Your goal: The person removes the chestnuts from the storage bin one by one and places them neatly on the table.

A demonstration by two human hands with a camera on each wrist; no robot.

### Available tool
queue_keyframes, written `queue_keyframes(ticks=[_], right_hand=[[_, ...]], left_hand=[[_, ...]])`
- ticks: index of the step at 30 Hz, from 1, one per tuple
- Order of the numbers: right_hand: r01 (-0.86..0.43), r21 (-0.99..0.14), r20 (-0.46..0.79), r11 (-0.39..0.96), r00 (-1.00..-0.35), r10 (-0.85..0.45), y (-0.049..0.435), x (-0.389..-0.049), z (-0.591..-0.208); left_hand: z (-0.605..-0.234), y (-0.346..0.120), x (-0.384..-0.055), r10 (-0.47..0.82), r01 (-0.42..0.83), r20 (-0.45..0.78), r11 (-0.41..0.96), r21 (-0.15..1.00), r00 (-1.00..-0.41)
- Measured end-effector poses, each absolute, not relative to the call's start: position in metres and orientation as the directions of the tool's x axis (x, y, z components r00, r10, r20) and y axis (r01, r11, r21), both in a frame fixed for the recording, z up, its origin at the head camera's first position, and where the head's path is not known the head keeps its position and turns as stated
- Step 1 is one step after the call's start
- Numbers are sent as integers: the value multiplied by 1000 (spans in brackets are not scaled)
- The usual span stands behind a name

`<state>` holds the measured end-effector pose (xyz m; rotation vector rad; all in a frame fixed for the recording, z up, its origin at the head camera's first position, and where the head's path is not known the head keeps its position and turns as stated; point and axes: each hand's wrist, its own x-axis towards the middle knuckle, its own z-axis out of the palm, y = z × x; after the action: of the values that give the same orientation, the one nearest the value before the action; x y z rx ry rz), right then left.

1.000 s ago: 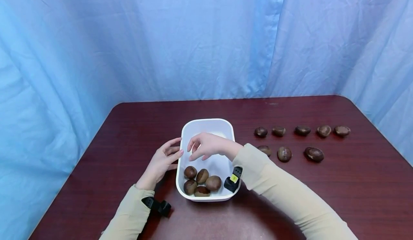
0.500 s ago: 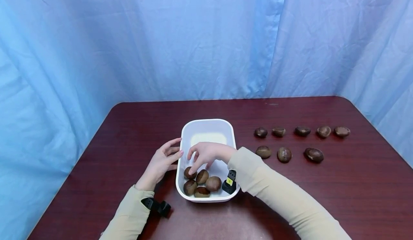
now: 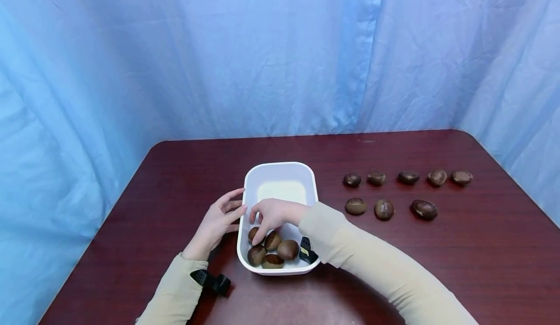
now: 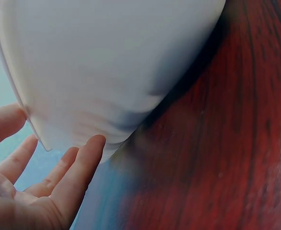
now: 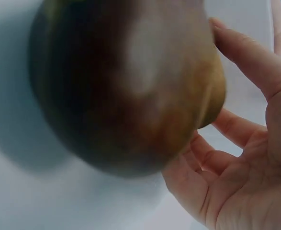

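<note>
A white plastic tub point(image 3: 280, 272) stands on the table, with several brown chestnuts point(image 3: 288, 250) grouped at its near end. My right hand point(image 3: 275, 214) reaches down into it, its thumb and fingers bent around the chestnut point(image 3: 252, 234) at the group's upper left. In the right wrist view, a large blurred chestnut point(image 5: 121, 91) hides part of that grip, and the thumb point(image 5: 248, 55) and fingers come in from the right. My left hand point(image 3: 214, 225) rests against the tub's left side, fingers spread and lightly bent, with fingertips point(image 4: 96, 143) at the outer wall.
To the tub's right, several chestnuts lie spaced in two rows, a back row with a dark chestnut point(image 3: 409, 177) and a front row with a rounder chestnut point(image 3: 384, 209). The dark red table point(image 3: 197, 169) ends at blue curtains point(image 3: 262, 62).
My right hand has lowered toward the near end of the tub, from above its middle to the upper-left chestnut. My left hand keeps its place at the tub's side.
</note>
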<state>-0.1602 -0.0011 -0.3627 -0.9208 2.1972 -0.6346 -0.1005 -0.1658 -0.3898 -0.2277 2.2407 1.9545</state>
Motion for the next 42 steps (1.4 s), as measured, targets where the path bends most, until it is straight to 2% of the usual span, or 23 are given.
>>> queue_keyframes(ticks=[4,10,21,24,28,33,42], right_hand=[[-477,-602,-368,641,-547,-752,-3,-159,-363],[-460,-587,-364,666,-585,-725,-3,-158,-364],[-477,-619,-306,624,-586,-751,-4,-157,-364],[-439,-627,-315,643,-612,-725,-3,-158,-363],[-323,-681,-341,657,-654,-676,0,-161,-359],[-211,-753,-356,623,-666,-655,1,-164,-354],[-178,-806,-330,565,-657,-677,7,-172,-332]], left_hand=[[-390,-165,-100,-12,-223,-224,127,966,-975],[-390,-165,-101,-5,-216,-217,124,968,-976],[-391,-165,-100,-14,-218,-218,130,967,-976],[-390,-165,-100,-13,-215,-215,132,968,-977],[-390,-166,-100,-6,-210,-211,135,968,-977],[-391,-166,-100,0,-211,-213,135,968,-977],[-389,-167,-100,3,-211,-214,146,966,-977]])
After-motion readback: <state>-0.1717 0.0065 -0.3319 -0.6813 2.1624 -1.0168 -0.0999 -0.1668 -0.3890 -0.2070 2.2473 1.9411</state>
